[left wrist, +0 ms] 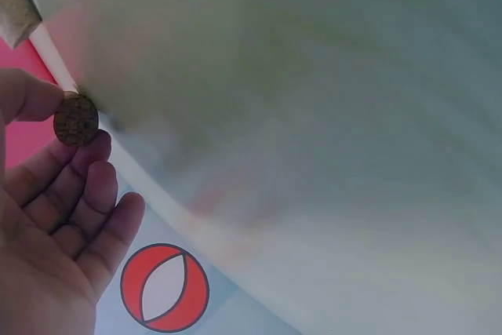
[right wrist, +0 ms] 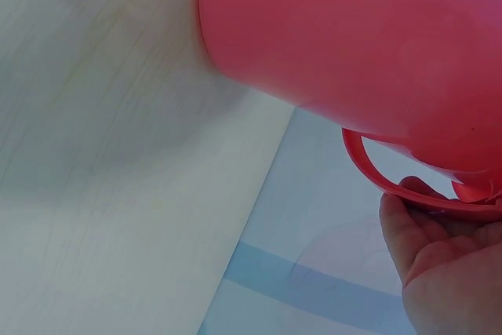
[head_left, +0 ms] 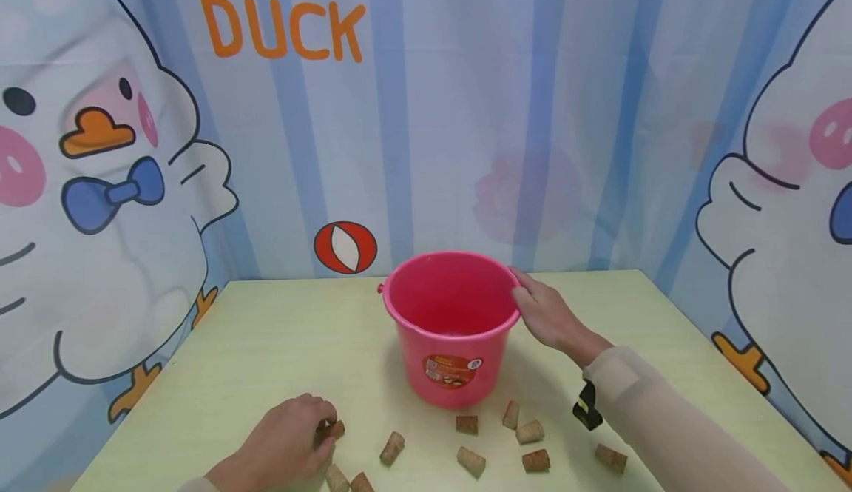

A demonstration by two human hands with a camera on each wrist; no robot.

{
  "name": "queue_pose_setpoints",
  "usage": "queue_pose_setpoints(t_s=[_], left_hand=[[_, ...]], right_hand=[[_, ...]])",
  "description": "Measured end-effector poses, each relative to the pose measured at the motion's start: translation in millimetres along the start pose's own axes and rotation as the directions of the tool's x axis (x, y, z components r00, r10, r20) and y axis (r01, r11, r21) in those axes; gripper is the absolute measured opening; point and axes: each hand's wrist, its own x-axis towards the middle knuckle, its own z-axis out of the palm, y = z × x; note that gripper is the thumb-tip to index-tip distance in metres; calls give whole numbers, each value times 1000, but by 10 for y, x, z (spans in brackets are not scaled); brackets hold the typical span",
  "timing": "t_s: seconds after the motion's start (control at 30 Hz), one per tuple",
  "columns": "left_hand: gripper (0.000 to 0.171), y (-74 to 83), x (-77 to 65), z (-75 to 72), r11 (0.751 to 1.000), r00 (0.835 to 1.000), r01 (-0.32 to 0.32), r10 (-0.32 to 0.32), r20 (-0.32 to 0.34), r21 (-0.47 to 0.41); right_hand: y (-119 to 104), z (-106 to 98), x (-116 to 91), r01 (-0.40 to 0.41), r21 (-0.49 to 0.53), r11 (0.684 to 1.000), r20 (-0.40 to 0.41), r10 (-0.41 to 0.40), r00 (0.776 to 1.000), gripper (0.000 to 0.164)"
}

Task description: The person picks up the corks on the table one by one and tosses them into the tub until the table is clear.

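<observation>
A pink bucket [head_left: 452, 344] with a round label stands upright on the table. At its right side my right hand [head_left: 549, 314] grips it by the rim; in the right wrist view the fingers curl around its pink handle [right wrist: 362, 158], which lies along the side. Low on the left, my left hand [head_left: 289, 433] pinches a cork [left wrist: 76, 120] between thumb and fingertips, close over the table. Two more corks [head_left: 336, 479] lie right beside that hand, and another cork [head_left: 392, 448] is a little to its right.
Several loose corks [head_left: 472, 462] lie on the pale table [head_left: 299, 337] in front of the bucket, with one cork [head_left: 611, 458] farther right near the sleeve. Behind the table hangs a striped curtain [head_left: 433, 107] with printed ducks.
</observation>
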Motion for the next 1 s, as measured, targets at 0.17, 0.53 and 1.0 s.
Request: queue_pose_setpoints(t_s=[0.17,0.53,1.0], left_hand=[[6,12,6,-4,1000,1000,0,0,0,13],[6,36,24,-23,1000,1000,13,-13,5,15],[9,104,50,-90,1000,996,-17,17,-90,3]], right_hand=[[6,3,0,0,-2,1000,-3,0,1000,56],[7,5,-1,-7,3,1000,-6,7,1000,56],[11,9,3,-20,9,1000,-1,20,1000,58]])
